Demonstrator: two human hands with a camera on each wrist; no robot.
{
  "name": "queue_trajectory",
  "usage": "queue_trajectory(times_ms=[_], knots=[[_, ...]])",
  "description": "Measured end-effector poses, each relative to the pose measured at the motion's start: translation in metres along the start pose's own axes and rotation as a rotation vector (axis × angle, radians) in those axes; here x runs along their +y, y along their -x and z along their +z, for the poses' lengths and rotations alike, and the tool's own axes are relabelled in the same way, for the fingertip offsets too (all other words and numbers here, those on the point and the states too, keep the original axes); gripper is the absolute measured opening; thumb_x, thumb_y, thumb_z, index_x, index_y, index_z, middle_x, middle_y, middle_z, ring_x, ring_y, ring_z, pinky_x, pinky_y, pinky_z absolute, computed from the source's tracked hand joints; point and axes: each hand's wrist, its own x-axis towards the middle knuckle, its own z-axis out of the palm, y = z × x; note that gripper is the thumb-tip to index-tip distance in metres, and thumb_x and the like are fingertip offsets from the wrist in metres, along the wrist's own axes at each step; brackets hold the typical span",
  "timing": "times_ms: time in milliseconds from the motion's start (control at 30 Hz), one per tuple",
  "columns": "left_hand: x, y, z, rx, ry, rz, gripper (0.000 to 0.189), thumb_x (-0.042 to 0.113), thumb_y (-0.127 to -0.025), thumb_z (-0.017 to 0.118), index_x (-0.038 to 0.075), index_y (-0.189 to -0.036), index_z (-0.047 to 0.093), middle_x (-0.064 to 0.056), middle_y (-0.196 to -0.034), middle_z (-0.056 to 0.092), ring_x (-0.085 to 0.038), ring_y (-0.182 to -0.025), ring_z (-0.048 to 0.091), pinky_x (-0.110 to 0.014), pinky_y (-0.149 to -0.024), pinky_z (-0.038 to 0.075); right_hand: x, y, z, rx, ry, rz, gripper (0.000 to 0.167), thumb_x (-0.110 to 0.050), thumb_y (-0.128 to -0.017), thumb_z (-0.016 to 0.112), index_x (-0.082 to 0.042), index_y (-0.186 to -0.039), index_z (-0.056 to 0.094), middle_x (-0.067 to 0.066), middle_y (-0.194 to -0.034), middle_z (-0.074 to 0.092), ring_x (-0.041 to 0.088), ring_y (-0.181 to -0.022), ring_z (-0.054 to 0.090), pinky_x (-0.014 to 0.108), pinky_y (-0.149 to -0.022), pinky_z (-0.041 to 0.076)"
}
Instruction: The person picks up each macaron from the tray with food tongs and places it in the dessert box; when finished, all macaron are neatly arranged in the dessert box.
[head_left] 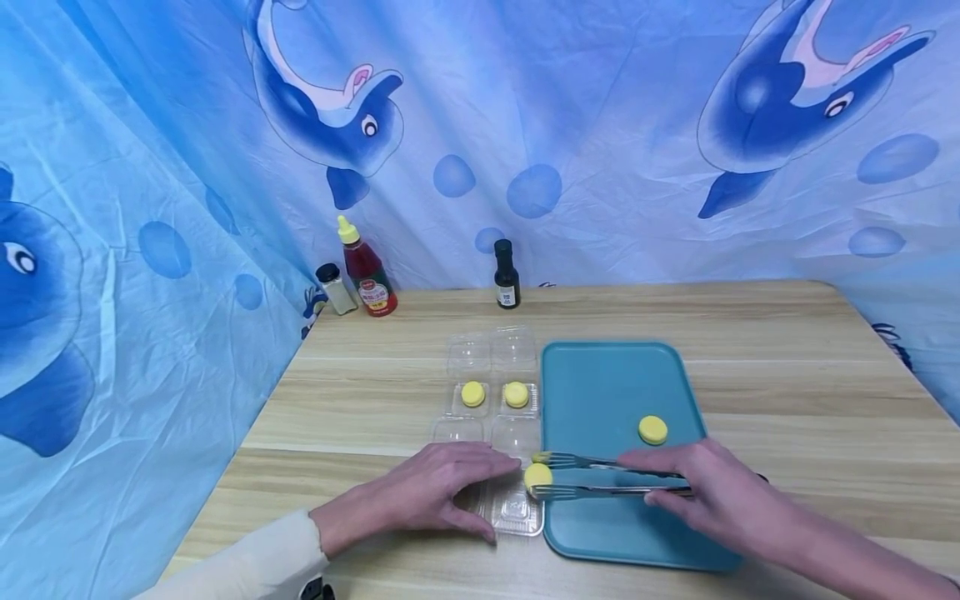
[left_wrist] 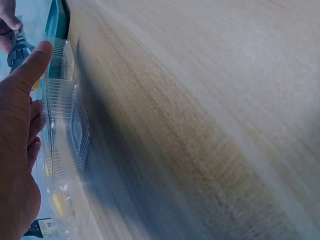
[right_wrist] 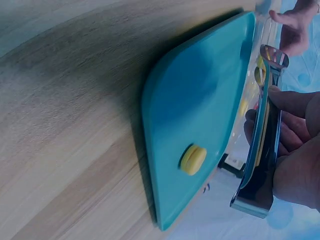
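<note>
My right hand [head_left: 712,483] grips metal tongs [head_left: 600,492] over the blue-green tray [head_left: 600,392]. Between the tong ends sits a yellow macaron [head_left: 537,480], above the right edge of the near clear plastic box [head_left: 517,512]. My left hand [head_left: 438,492] rests at that box with thumb and fingers spread, covering its left part; the left wrist view shows the thumb along the ribbed clear wall [left_wrist: 65,130]. Another yellow macaron [head_left: 652,430] lies on the tray, also plain in the right wrist view [right_wrist: 193,159].
Behind the near box lies a second clear box with two yellow macarons, one left [head_left: 472,394] and one right [head_left: 516,394]. Along the back stand a shaker [head_left: 337,290], a red sauce bottle [head_left: 369,275] and a small dark bottle [head_left: 507,279]. A dolphin-print curtain [head_left: 615,208] surrounds the table.
</note>
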Motion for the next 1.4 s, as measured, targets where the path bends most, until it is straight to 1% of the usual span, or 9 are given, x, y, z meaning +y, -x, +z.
queue_trajectory(times_ms=[67, 133, 333, 433, 533, 767, 967, 1200, 1400], knots=[[0.0, 0.0, 0.0, 0.003, -0.002, 0.001, 0.087, 0.061, -0.086, 0.081, 0.013, -0.154, 0.056, 0.003, -0.15, 0.062, -0.013, -0.137, 0.058, -0.036, -0.118, 0.045, -0.002, -0.001, 0.002, 0.009, 0.02, -0.005, 0.05, -0.008, -0.086, 0.088, -0.02, -0.133, 0.075, -0.005, -0.13, 0.074, 0.022, -0.123, 0.068, 0.026, -0.073, 0.06], [0.0, 0.0, 0.001, 0.005, 0.001, 0.003, 0.086, 0.06, -0.086, 0.082, 0.014, -0.154, 0.056, 0.004, -0.15, 0.062, -0.012, -0.137, 0.058, -0.036, -0.118, 0.045, -0.005, -0.002, 0.003, 0.011, 0.029, -0.002, 0.051, -0.008, -0.086, 0.088, -0.021, -0.133, 0.075, -0.006, -0.13, 0.074, 0.025, -0.123, 0.069, 0.027, -0.075, 0.062], [-0.001, 0.0, 0.001, 0.006, 0.017, 0.002, 0.086, 0.06, -0.086, 0.081, 0.015, -0.154, 0.056, 0.005, -0.15, 0.061, -0.012, -0.138, 0.057, -0.035, -0.118, 0.045, -0.011, -0.005, 0.006, 0.016, 0.024, -0.04, 0.05, -0.004, -0.086, 0.088, -0.018, -0.133, 0.075, -0.004, -0.128, 0.075, 0.018, -0.118, 0.071, 0.03, -0.078, 0.065], [-0.001, -0.001, 0.001, -0.004, 0.038, -0.014, 0.085, 0.061, -0.086, 0.081, 0.017, -0.155, 0.055, 0.007, -0.152, 0.06, -0.011, -0.138, 0.056, -0.036, -0.119, 0.044, -0.014, -0.007, 0.008, 0.013, 0.027, -0.075, 0.05, -0.002, -0.086, 0.087, -0.017, -0.133, 0.075, -0.005, -0.129, 0.075, 0.017, -0.117, 0.071, 0.031, -0.08, 0.065], [0.0, -0.001, 0.001, -0.014, 0.051, -0.031, 0.085, 0.061, -0.086, 0.081, 0.019, -0.155, 0.054, 0.008, -0.152, 0.059, -0.01, -0.139, 0.055, -0.036, -0.12, 0.043, -0.017, -0.008, 0.01, 0.009, 0.044, -0.091, 0.05, -0.002, -0.086, 0.087, -0.015, -0.133, 0.075, -0.005, -0.129, 0.075, 0.017, -0.116, 0.071, 0.032, -0.082, 0.065], [0.001, 0.0, 0.001, -0.016, 0.059, -0.044, 0.085, 0.06, -0.086, 0.081, 0.019, -0.156, 0.054, 0.007, -0.152, 0.059, -0.011, -0.139, 0.055, -0.038, -0.119, 0.044, -0.023, -0.011, 0.012, -0.01, 0.099, -0.049, 0.047, -0.004, -0.086, 0.087, -0.013, -0.131, 0.076, -0.003, -0.127, 0.076, 0.02, -0.117, 0.072, 0.034, -0.084, 0.065], [0.0, 0.0, 0.002, -0.007, 0.048, -0.037, 0.086, 0.061, -0.087, 0.08, 0.016, -0.155, 0.055, 0.005, -0.151, 0.061, -0.012, -0.139, 0.056, -0.038, -0.118, 0.046, -0.027, -0.012, 0.014, 0.006, 0.154, -0.064, 0.046, -0.004, -0.085, 0.088, -0.013, -0.129, 0.077, -0.004, -0.124, 0.077, 0.02, -0.115, 0.072, 0.035, -0.082, 0.065], [0.0, 0.0, 0.003, -0.007, 0.056, -0.047, 0.085, 0.06, -0.087, 0.081, 0.015, -0.154, 0.056, 0.004, -0.15, 0.061, -0.013, -0.138, 0.057, -0.039, -0.118, 0.046, -0.029, -0.014, 0.014, -0.015, 0.168, -0.037, 0.044, -0.006, -0.085, 0.088, -0.014, -0.128, 0.078, -0.005, -0.124, 0.077, 0.018, -0.114, 0.072, 0.035, -0.081, 0.065], [0.0, 0.001, 0.002, -0.01, 0.056, -0.048, 0.086, 0.061, -0.087, 0.081, 0.014, -0.154, 0.055, 0.004, -0.15, 0.061, -0.013, -0.138, 0.057, -0.039, -0.119, 0.045, -0.03, -0.014, 0.014, -0.013, 0.17, -0.036, 0.045, -0.007, -0.085, 0.089, -0.013, -0.128, 0.078, -0.005, -0.123, 0.077, 0.019, -0.114, 0.073, 0.035, -0.082, 0.065]])
